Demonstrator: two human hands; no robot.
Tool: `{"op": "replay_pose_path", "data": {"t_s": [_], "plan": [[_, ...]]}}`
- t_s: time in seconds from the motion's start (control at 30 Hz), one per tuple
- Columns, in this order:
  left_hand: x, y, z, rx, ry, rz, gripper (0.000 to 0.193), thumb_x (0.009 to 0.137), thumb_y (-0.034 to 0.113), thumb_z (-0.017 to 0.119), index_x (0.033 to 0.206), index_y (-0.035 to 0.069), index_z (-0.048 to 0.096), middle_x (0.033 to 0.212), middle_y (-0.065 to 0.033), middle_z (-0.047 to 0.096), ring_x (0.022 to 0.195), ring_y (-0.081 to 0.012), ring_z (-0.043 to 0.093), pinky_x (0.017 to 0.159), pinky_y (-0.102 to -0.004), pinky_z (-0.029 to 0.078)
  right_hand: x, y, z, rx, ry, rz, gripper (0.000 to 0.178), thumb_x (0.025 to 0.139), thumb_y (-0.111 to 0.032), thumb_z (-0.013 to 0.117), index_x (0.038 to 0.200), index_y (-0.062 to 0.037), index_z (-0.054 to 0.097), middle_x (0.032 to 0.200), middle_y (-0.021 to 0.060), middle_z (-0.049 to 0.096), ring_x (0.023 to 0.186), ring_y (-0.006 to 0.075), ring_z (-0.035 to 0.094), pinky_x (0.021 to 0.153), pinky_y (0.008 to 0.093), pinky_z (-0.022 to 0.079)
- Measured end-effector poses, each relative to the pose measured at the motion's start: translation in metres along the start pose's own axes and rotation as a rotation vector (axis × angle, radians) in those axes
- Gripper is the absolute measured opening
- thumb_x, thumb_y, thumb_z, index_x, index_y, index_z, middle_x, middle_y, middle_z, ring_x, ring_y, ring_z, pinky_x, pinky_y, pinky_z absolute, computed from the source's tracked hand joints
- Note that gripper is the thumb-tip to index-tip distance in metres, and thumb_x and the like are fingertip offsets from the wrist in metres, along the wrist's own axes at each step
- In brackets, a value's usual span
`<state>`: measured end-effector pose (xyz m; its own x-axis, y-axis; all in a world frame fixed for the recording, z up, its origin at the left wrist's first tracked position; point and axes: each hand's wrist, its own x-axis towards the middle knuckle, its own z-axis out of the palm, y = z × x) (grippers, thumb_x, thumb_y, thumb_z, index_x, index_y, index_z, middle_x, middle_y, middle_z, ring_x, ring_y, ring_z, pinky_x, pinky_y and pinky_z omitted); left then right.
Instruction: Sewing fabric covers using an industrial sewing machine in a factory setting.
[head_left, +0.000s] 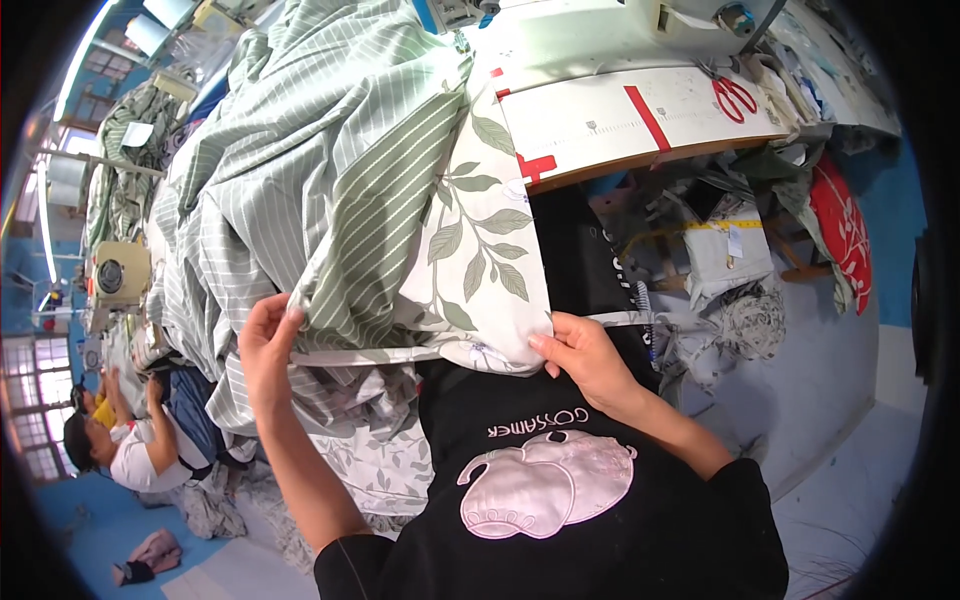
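A large green-and-white striped fabric (pixel 290 130) spills over the table's left part and down toward my lap. Its other face, white with green leaf sprigs (pixel 490 240), is turned up along the right side. My left hand (pixel 268 340) pinches the striped edge between thumb and fingers. At the lower right corner of the leaf-print part, my right hand (pixel 580 355) grips the fabric with thumb on top. Between the two hands a narrow pale hem (pixel 370 355) runs almost straight. The fingertips under the cloth are partly hidden.
A sewing machine (pixel 600 35) stands at the back, on a white tabletop (pixel 590 115) with red tape. Red-handled scissors (pixel 735 98) lie on its right. Cloth scraps (pixel 740 320) hang and heap below. At far left, a person in a white shirt (pixel 145 455) sits near another machine (pixel 120 275).
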<state>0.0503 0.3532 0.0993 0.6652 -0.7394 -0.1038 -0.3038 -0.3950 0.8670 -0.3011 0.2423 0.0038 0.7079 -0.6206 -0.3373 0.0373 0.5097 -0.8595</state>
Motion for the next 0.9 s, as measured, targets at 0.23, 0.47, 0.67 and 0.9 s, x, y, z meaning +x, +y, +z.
{"op": "replay_pose_path", "data": {"t_s": [0.23, 0.47, 0.67, 0.9], "plan": [[-0.039, 0.061, -0.010, 0.123, 0.041, 0.051, 0.013, 0.090, 0.006, 0.070, 0.103, 0.002, 0.070, 0.081, 0.0041, 0.054, 0.071, -0.0041, 0.043, 0.062, -0.0216, 0.034, -0.017, -0.002, -0.003, -0.180, -0.020, 0.017, 0.023, 0.101, -0.017, 0.064, 0.113, 0.0014, 0.070, 0.088, -0.0031, 0.066, 0.072, 0.0031, 0.051, 0.063, 0.0207, 0.042], [-0.074, 0.125, 0.013, 0.419, -0.055, 0.462, 0.012, 0.080, 0.001, 0.073, 0.087, 0.000, 0.064, 0.086, -0.0037, 0.055, 0.072, -0.0123, 0.050, 0.061, -0.0259, 0.037, -0.025, 0.007, -0.006, -0.274, 0.040, -0.046, 0.019, 0.099, -0.013, 0.066, 0.100, 0.0060, 0.068, 0.074, -0.0012, 0.064, 0.069, 0.0044, 0.049, 0.059, 0.0267, 0.042], [-0.107, 0.130, 0.114, 0.544, -0.704, 0.821, 0.018, 0.070, 0.004, 0.069, 0.087, 0.007, 0.065, 0.090, -0.0078, 0.052, 0.079, -0.0253, 0.062, 0.057, -0.0375, 0.051, -0.046, -0.011, -0.003, -0.410, -0.023, 0.010, 0.017, 0.098, -0.012, 0.066, 0.103, 0.0046, 0.069, 0.081, 0.0020, 0.065, 0.074, 0.0038, 0.053, 0.063, 0.0249, 0.044], [-0.097, 0.097, 0.173, 0.677, -0.896, 0.949, 0.018, 0.074, 0.011, 0.071, 0.091, 0.010, 0.067, 0.094, -0.0058, 0.053, 0.083, -0.0222, 0.061, 0.063, -0.0357, 0.052, -0.059, -0.002, -0.006, -0.431, 0.038, -0.141, 0.011, 0.093, -0.004, 0.064, 0.098, 0.0045, 0.068, 0.080, 0.0135, 0.069, 0.068, 0.0141, 0.063, 0.061, 0.0314, 0.048]]}}
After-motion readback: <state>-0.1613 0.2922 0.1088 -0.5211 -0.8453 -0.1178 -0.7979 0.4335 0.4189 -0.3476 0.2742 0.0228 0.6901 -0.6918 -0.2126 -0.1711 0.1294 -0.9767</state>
